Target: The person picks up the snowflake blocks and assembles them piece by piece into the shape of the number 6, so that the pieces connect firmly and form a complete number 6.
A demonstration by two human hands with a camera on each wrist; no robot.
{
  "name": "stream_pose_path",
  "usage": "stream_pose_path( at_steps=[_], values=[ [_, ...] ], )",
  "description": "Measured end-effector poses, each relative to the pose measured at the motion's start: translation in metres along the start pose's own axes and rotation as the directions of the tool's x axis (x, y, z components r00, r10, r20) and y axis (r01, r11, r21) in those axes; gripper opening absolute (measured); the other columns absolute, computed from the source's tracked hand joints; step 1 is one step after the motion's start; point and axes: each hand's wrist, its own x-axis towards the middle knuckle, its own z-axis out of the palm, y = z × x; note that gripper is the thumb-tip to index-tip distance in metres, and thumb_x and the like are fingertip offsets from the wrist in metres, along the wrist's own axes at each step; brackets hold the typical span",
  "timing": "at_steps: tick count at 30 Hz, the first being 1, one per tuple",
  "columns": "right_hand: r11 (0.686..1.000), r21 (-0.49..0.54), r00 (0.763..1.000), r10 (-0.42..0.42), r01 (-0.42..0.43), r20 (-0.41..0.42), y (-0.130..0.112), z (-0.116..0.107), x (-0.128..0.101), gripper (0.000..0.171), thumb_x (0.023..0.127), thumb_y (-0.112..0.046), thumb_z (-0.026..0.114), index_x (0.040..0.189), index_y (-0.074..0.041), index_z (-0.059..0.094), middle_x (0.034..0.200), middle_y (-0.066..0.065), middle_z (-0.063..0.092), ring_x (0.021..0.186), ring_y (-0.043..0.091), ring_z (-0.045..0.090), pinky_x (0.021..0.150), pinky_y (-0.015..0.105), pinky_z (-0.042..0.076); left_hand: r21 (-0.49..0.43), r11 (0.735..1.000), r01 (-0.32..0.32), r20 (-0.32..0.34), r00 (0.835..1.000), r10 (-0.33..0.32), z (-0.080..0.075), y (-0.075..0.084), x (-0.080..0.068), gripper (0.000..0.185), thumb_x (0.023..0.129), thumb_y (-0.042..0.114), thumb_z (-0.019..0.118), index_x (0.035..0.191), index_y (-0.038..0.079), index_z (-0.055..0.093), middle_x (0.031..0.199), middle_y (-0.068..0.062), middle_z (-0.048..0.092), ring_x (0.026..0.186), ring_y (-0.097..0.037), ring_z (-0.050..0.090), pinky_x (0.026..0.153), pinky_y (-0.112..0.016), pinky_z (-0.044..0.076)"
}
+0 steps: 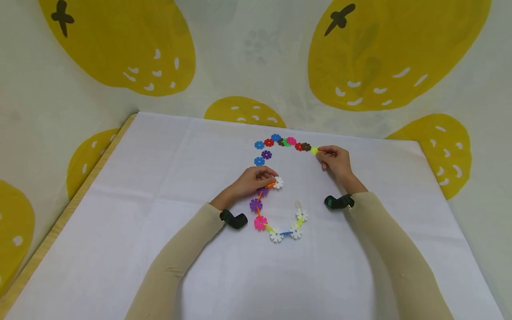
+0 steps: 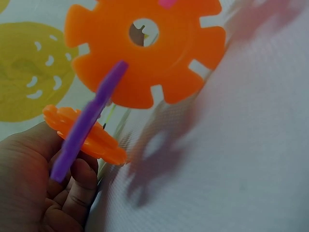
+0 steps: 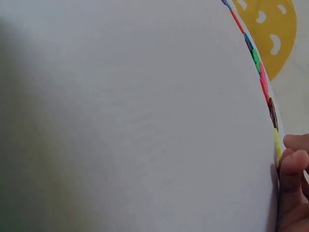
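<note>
A chain of slotted plastic snowflake discs curves over the white table, with a pink disc [image 1: 260, 223] and a purple disc [image 1: 256, 205] on its left side. My left hand [image 1: 256, 180] pinches the chain's upper end, by an orange disc [image 2: 104, 142] and a white disc [image 1: 278, 182]. In the left wrist view a purple disc [image 2: 87, 125] stands edge-on, slotted between that orange disc and a larger orange disc [image 2: 145, 63]. Farther right, my right hand [image 1: 337, 161] has thumb and fingertips on a yellow disc [image 1: 314, 151] at the end of the loose row.
Loose discs lie in an arc at the back, among them a red disc [image 1: 269, 142], a blue disc [image 1: 259, 161] and a brown disc [image 1: 306, 146]. A white cloth covers the table [image 1: 180, 266]. Behind it hangs a fabric backdrop [image 1: 256, 44] with yellow fruit shapes.
</note>
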Motion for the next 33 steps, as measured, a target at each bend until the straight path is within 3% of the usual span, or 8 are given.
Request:
stream_pose_path(
  at_steps=[9,16,20,27,33],
  values=[
    [0.99,-0.107,0.996,0.094,-0.094,-0.007,-0.006,0.001,0.011,0.046,0.09,-0.009,0.07,0.133,0.0,0.057,0.081,-0.004,0.054,0.049,0.004,0.044,0.046,0.016,0.039,0.0,1.0,0.002,0.004,1.0,-0.002,0.0,0.0,0.001,0.024,0.096,0.015,0.063,0.117,0.004,0.066,0.1,-0.008,0.068,0.081,-0.014,0.06,0.073,-0.019,0.049],
    [0.975,-0.192,0.993,0.116,-0.111,0.012,-0.01,0.001,0.01,0.04,0.091,-0.013,0.07,0.127,0.002,0.06,0.082,-0.003,0.053,0.05,0.005,0.044,0.048,0.017,0.04,0.003,1.0,0.008,0.001,1.0,-0.008,-0.001,0.0,0.001,0.024,0.096,0.015,0.063,0.117,0.004,0.066,0.099,-0.007,0.068,0.082,-0.015,0.06,0.074,-0.019,0.049],
    [0.966,-0.228,0.991,0.132,-0.124,0.023,-0.011,-0.001,0.012,0.043,0.091,-0.015,0.07,0.131,-0.001,0.059,0.094,0.001,0.049,0.054,0.006,0.046,0.05,0.017,0.042,0.001,1.0,0.005,-0.001,1.0,-0.005,0.0,0.0,0.002,0.024,0.096,0.015,0.064,0.117,0.004,0.066,0.099,-0.007,0.068,0.081,-0.014,0.06,0.074,-0.02,0.049],
    [0.923,-0.355,0.983,0.177,-0.148,0.051,-0.014,-0.003,0.016,0.045,0.094,-0.018,0.066,0.137,-0.008,0.056,0.122,0.013,0.047,0.076,0.013,0.049,0.06,0.016,0.045,0.004,1.0,-0.003,0.004,1.0,0.003,0.002,-0.001,0.001,0.024,0.096,0.015,0.063,0.117,0.004,0.066,0.099,-0.008,0.068,0.08,-0.014,0.06,0.073,-0.02,0.049],
    [0.916,-0.372,0.98,0.187,-0.15,0.065,-0.014,-0.003,0.015,0.045,0.092,-0.021,0.069,0.132,-0.005,0.058,0.128,0.014,0.048,0.086,0.016,0.048,0.065,0.017,0.045,0.005,1.0,-0.004,0.003,1.0,0.004,0.002,-0.002,0.002,0.024,0.096,0.016,0.063,0.117,0.005,0.066,0.099,-0.007,0.068,0.08,-0.014,0.06,0.073,-0.02,0.049]
  ],
)
